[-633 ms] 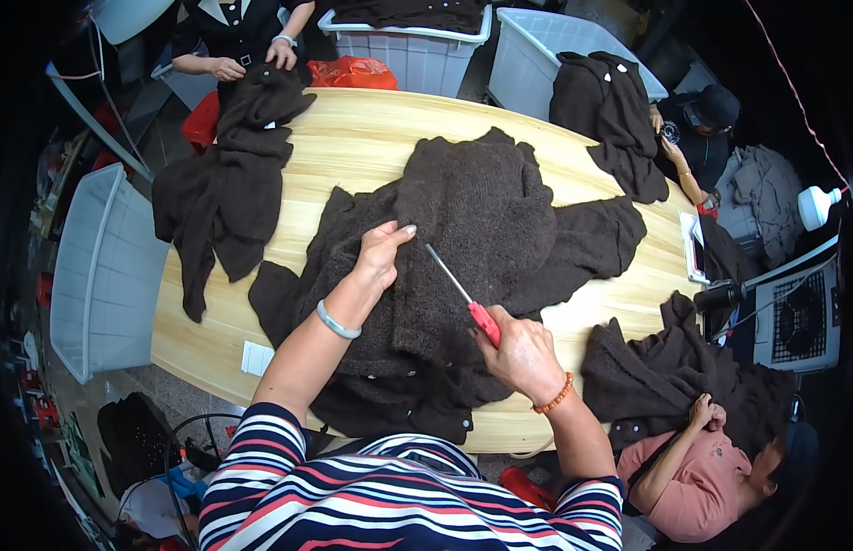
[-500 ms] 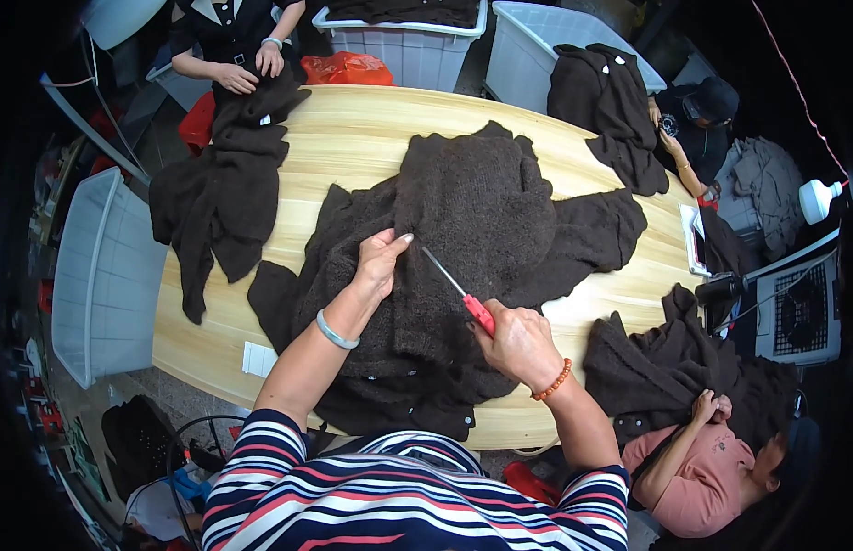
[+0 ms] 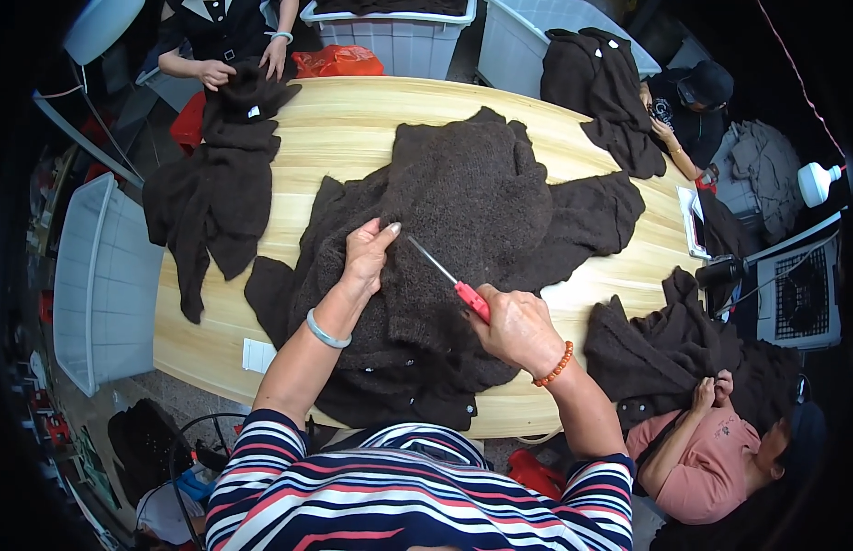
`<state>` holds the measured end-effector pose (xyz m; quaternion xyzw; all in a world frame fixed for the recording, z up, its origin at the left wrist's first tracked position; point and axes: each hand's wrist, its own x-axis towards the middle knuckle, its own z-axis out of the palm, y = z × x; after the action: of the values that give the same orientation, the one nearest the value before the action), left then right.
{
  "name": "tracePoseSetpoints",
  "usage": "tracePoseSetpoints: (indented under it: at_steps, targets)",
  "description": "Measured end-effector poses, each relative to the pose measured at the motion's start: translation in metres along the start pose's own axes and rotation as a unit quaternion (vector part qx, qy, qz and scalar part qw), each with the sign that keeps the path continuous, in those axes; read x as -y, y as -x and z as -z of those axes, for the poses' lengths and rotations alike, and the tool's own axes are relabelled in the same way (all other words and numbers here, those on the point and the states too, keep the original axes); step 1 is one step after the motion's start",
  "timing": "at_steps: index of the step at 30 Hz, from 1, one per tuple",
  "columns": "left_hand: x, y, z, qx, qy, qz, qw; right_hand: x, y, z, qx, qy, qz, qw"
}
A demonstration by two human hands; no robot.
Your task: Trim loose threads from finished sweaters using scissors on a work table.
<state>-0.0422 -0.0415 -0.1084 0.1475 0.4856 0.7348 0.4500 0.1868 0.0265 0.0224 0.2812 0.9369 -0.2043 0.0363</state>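
Note:
A dark brown knitted sweater (image 3: 472, 184) lies rumpled in front of me, its sleeve spread to the right and several small buttons showing near its lower edge. My left hand (image 3: 364, 257) pinches a fold of the knit between thumb and fingers. In my right hand (image 3: 520, 331) is a red-handled tool with a thin metal shaft (image 3: 471, 299), gripped by its handle. The shaft slants up and left, its tip close to my left thumb and over the knit. Whether the tip touches the yarn, I cannot tell.
On the pale wooden table (image 3: 344, 110), more dark garments (image 3: 215, 197) lie left, far right and near right (image 3: 665, 340), each by another person. A white card (image 3: 258, 355) lies near the left edge. Grey-white bins (image 3: 390, 46) stand behind, another bin (image 3: 87, 285) on the left.
Both hands, the tool and the pinched fold have shifted slightly left and up in the picture. The whole view has also moved a little. The grips look the same.

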Motion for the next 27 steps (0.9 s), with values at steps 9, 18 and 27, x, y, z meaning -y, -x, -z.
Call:
tracePoseSetpoints:
  at_steps: [9,18,27]
  targets:
    - [-0.012,0.025,0.006,-0.005,-0.003,0.053,0.999,-0.005,0.038,-0.001,-0.002,-0.042,0.005,0.999]
    - [0.010,0.058,-0.005,0.015,-0.086,-0.037,0.995,0.002,0.065,-0.011,0.023,-0.029,0.012,0.999]
    - [0.031,0.083,0.000,-0.006,-0.248,-0.082,0.965,0.006,0.095,-0.012,0.041,-0.033,-0.028,0.998]
